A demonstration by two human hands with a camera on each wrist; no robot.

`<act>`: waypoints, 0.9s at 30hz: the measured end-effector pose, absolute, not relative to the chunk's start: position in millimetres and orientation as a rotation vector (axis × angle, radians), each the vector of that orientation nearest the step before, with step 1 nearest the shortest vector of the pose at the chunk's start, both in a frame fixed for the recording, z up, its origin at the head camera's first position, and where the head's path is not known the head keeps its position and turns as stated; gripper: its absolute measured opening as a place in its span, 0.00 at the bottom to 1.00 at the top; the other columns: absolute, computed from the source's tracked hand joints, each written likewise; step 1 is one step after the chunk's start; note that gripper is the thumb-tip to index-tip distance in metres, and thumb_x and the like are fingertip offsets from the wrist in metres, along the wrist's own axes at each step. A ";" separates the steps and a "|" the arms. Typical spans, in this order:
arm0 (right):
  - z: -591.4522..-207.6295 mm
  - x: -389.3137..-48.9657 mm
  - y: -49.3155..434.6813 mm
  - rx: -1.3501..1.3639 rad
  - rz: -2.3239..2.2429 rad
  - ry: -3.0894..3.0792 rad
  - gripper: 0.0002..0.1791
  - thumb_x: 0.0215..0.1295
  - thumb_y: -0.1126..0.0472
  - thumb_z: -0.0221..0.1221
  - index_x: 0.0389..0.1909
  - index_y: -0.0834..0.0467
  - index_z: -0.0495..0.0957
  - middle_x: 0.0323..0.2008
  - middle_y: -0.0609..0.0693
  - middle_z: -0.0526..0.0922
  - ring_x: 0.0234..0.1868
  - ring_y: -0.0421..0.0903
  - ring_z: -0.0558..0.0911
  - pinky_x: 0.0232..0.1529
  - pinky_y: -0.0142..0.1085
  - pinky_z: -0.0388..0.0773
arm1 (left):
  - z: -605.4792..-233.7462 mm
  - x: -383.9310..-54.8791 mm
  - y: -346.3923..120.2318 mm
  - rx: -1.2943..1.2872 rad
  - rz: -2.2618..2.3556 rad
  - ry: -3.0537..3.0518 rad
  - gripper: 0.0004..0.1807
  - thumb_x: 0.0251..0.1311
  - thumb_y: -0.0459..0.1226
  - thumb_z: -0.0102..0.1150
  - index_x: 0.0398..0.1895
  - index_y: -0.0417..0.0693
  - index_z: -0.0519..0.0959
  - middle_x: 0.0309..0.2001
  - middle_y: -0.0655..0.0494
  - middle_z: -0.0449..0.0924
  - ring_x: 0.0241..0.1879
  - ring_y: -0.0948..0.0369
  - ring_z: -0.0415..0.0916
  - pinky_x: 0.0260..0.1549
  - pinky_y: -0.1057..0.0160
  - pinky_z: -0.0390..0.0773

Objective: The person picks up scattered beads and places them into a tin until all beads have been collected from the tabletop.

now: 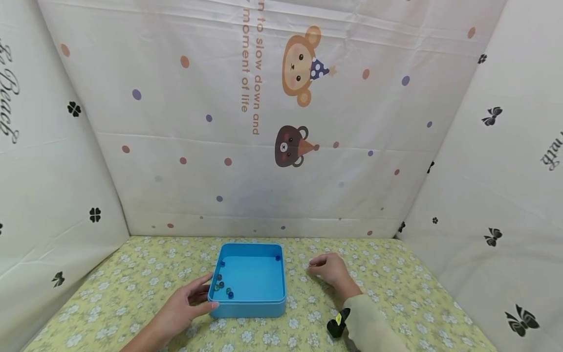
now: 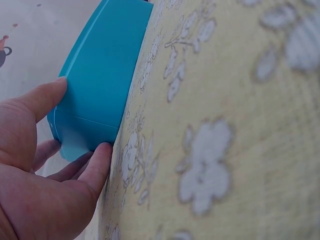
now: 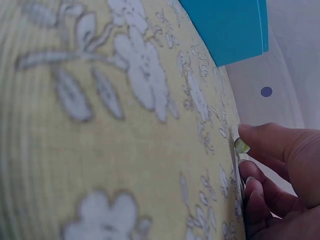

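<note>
A square light-blue box [image 1: 250,309] without a lid stands on the cloth, its inside visible from the head. Near its left wall lie several small glass marbles [image 1: 230,295], and a dark blue marble [image 1: 277,258] sits at the far right corner. My left hand [image 1: 180,305] grips the near left corner, thumb at the front and fingers along the left side. To the right of the box, my right hand [image 1: 332,270] is low over the cloth. In the right wrist view its thumb and fingers pinch a clear marble with yellow-green inside [image 3: 241,146], close to the cloth.
A yellow floral cloth [image 1: 145,274] covers the table. White printed sheets [image 1: 246,195] rise behind it and on both sides. A black strap with a yellow tag [image 1: 338,320] is by the right sleeve [image 1: 374,322].
</note>
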State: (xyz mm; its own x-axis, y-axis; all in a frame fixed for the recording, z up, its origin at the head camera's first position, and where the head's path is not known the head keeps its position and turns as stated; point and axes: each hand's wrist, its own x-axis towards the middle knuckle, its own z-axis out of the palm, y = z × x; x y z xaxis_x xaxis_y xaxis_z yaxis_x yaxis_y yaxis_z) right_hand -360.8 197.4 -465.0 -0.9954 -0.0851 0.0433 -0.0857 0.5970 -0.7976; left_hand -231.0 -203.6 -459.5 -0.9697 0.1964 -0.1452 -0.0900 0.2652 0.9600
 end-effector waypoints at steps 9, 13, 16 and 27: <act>-465.2 -361.3 196.8 0.156 1.292 -2.835 0.05 0.61 0.58 0.74 0.34 0.55 0.90 0.42 0.51 0.88 0.36 0.45 0.84 0.32 0.40 0.90 | -458.9 -230.8 -202.5 0.092 1.766 2.308 0.48 0.66 0.44 0.69 0.82 0.45 0.53 0.72 0.28 0.65 0.67 0.35 0.71 0.59 0.55 0.91; -466.4 -360.6 196.1 0.167 1.268 -2.842 0.05 0.62 0.58 0.73 0.35 0.54 0.91 0.40 0.50 0.88 0.35 0.44 0.83 0.31 0.39 0.90 | -459.4 -231.0 -203.8 0.109 1.763 2.314 0.48 0.66 0.44 0.69 0.82 0.45 0.53 0.72 0.27 0.65 0.67 0.35 0.71 0.59 0.55 0.90; -467.6 -359.4 195.5 0.156 1.273 -2.834 0.04 0.62 0.58 0.73 0.33 0.54 0.90 0.38 0.49 0.88 0.34 0.43 0.83 0.31 0.38 0.90 | -460.5 -231.9 -204.1 0.099 1.759 2.322 0.47 0.66 0.44 0.69 0.82 0.45 0.54 0.72 0.28 0.65 0.67 0.36 0.72 0.59 0.55 0.90; -467.9 -358.0 195.7 0.129 1.291 -2.829 0.04 0.61 0.59 0.74 0.34 0.55 0.91 0.42 0.52 0.88 0.39 0.46 0.84 0.34 0.41 0.91 | -461.5 -232.8 -204.8 0.078 1.752 2.320 0.47 0.66 0.44 0.68 0.82 0.46 0.54 0.72 0.28 0.66 0.67 0.36 0.72 0.59 0.54 0.90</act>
State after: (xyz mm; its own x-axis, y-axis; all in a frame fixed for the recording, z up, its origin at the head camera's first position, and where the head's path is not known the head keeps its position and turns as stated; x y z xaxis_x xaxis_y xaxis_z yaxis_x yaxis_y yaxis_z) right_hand -358.0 195.7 -467.9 -0.9961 -0.0632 0.0612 -0.0876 0.6524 -0.7528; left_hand -232.8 -204.8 -461.5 -0.9714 0.1819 -0.1528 -0.0972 0.2825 0.9543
